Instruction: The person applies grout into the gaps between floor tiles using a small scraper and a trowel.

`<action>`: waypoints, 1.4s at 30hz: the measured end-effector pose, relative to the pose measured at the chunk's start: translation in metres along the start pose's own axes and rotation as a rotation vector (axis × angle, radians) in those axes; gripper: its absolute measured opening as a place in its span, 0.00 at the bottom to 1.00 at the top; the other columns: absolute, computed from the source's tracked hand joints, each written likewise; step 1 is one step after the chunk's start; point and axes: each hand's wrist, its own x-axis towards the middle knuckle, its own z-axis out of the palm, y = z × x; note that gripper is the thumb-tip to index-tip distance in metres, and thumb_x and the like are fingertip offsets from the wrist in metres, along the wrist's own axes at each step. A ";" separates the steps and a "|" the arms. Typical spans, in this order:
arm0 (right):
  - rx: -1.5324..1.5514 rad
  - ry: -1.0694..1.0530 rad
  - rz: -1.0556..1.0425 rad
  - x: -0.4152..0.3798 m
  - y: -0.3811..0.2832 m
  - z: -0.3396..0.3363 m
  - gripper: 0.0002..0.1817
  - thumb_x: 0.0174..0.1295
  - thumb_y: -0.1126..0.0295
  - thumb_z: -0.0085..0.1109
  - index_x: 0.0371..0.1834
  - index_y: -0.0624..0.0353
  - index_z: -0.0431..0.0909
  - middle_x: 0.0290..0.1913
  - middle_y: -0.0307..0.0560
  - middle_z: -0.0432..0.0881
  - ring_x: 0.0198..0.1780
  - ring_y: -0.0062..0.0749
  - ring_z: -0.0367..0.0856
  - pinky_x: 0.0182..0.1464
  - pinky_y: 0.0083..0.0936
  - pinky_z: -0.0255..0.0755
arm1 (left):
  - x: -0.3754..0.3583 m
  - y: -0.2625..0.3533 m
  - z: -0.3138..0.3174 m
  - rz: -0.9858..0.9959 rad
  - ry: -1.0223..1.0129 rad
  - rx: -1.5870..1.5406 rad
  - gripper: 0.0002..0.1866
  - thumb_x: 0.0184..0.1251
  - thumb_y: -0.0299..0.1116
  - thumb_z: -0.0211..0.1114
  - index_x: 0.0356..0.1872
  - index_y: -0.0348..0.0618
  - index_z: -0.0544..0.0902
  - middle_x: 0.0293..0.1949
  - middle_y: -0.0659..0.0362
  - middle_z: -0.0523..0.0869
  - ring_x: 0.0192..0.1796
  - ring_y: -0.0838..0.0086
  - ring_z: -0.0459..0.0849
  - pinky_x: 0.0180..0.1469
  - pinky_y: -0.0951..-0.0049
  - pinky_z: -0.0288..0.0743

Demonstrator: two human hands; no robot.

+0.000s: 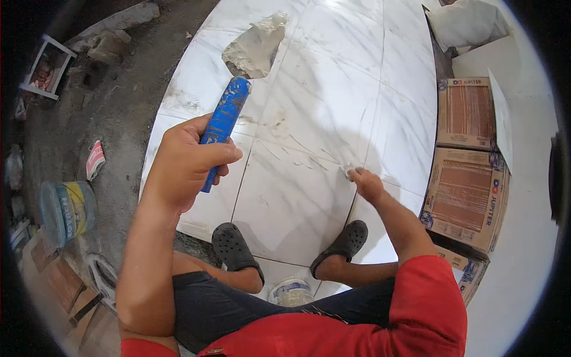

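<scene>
My left hand [193,157] is closed around the blue handle of a putty knife [223,116], raised above the floor. Pale, wet paste [262,44] covers most of its blade. Low over the white marbled tiles [291,208], my right hand [367,185] is closed at a joint between tiles. A small whitish thing [346,171] shows at its fingertips, too small to name. Thin dark streaks and smears of paste mark the tiles to the left of that hand.
Between my dark clogs [235,247] stands a small tub [291,293]. Cardboard tile boxes [461,190] line the right side, with a white sack [467,24] beyond. On the rough ground at left are a clear bucket [66,211] and a red-and-white scrap [95,159].
</scene>
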 end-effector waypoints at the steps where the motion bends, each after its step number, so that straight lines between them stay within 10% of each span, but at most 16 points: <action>1: -0.007 -0.015 -0.015 -0.005 -0.005 0.003 0.13 0.58 0.76 0.51 0.46 0.50 0.77 0.40 0.50 0.82 0.41 0.49 0.83 0.40 0.44 0.78 | 0.000 -0.001 -0.001 0.013 -0.011 0.000 0.12 0.50 0.29 0.73 0.34 0.37 0.80 0.22 0.65 0.78 0.20 0.83 0.75 0.21 0.81 0.67; 6: 0.148 0.208 0.043 0.027 -0.006 -0.012 0.08 0.62 0.73 0.49 0.42 0.56 0.74 0.33 0.58 0.80 0.37 0.58 0.81 0.38 0.48 0.76 | 0.000 -0.003 -0.003 0.037 -0.024 0.009 0.12 0.50 0.28 0.72 0.34 0.37 0.81 0.22 0.65 0.78 0.20 0.83 0.75 0.21 0.81 0.67; 16: 0.236 -0.025 0.234 0.030 -0.113 0.011 0.10 0.59 0.70 0.49 0.39 0.62 0.77 0.39 0.65 0.84 0.40 0.61 0.84 0.45 0.50 0.77 | 0.001 -0.003 -0.002 0.021 -0.011 0.025 0.13 0.49 0.29 0.73 0.35 0.37 0.81 0.23 0.64 0.79 0.20 0.83 0.75 0.21 0.81 0.67; 23: 0.200 0.236 0.881 0.006 -0.014 0.016 0.16 0.57 0.61 0.57 0.35 0.66 0.78 0.35 0.67 0.84 0.41 0.61 0.83 0.46 0.49 0.77 | 0.001 0.002 -0.003 0.019 -0.014 0.011 0.13 0.48 0.30 0.73 0.34 0.36 0.81 0.23 0.64 0.79 0.19 0.83 0.74 0.20 0.81 0.67; 42: 0.652 0.215 0.461 0.228 -0.273 0.000 0.11 0.59 0.66 0.55 0.37 0.64 0.77 0.35 0.63 0.84 0.40 0.58 0.84 0.46 0.47 0.78 | 0.004 0.009 0.006 -0.076 0.055 -0.022 0.13 0.48 0.27 0.73 0.35 0.36 0.82 0.24 0.62 0.80 0.21 0.81 0.76 0.22 0.81 0.68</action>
